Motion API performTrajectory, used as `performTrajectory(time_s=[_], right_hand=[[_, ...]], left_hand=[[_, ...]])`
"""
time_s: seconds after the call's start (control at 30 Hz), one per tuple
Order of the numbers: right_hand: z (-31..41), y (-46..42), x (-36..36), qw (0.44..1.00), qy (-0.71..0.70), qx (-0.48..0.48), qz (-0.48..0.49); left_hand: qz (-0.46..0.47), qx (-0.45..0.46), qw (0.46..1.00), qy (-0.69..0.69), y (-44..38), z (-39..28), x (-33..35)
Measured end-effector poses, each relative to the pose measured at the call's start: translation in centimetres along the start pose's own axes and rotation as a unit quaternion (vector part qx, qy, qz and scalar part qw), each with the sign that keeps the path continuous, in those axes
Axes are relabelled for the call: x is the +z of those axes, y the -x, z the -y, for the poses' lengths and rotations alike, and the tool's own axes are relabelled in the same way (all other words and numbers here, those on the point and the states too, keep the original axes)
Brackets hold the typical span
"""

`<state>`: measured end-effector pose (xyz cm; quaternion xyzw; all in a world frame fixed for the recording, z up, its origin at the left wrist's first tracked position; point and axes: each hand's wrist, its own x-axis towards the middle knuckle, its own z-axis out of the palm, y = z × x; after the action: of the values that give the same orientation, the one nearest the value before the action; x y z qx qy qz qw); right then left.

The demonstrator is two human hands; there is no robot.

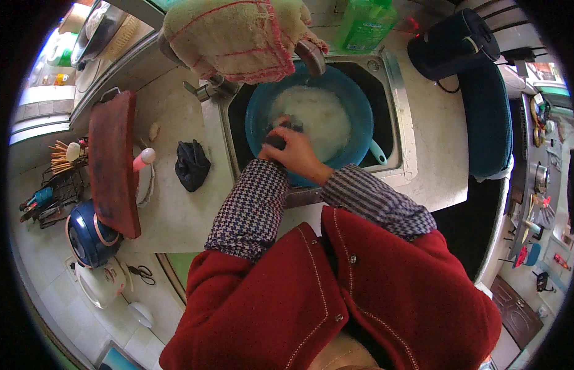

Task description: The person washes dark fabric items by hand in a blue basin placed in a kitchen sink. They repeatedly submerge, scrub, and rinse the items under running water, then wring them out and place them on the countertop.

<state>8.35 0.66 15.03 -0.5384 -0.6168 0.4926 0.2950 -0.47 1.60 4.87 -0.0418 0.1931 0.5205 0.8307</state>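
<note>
A blue plastic basin [361, 115] stands in the metal sink [398, 111], with cloudy, whitish water [319, 111] inside. Over the basin's near left side, my right hand [298, 150] closes its thumb and fingers around a small dark object [276, 142], too blurred to name. My left hand [283, 121] is just beyond and under it, mostly hidden behind the right; a few fingers show above the water by a dark patch. Whether it grips anything is unclear. A pale blue handle [378, 152] sticks out between basin and sink wall.
A faucet spout [316, 62] reaches over the basin, a towel [236, 41] draped across it. Behind stands a green bottle [366, 25]. To the left are a crumpled black plastic bag [192, 165] and an upright wooden cutting board [113, 162]. A dark cylindrical container [449, 44] stands right.
</note>
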Motion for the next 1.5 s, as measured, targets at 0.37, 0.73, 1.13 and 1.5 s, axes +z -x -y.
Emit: performTrajectory(time_s=[0.37,0.73,1.13,1.5], right_hand=[[-15.1,-4.5,-5.2,0.952,0.203,0.055,-0.222],[-2.2,1.7,0.5,0.995,0.09,0.019,-0.046],[-12.0,-5.2,-6.0,0.925,0.282,-0.01,-0.255],[0.8,1.2,0.3,0.991,-0.043,-0.11,-0.065]], left_hand=[[-0.245,0.003,0.968,-0.051,-0.3,-0.5,1.2],[-0.094,-0.003,0.98,-0.176,0.2,-0.8,0.4],[-0.308,-0.037,0.95,-0.032,-0.1,0.5,0.8],[-0.185,-0.047,0.981,0.021,0.1,0.0,-0.1]])
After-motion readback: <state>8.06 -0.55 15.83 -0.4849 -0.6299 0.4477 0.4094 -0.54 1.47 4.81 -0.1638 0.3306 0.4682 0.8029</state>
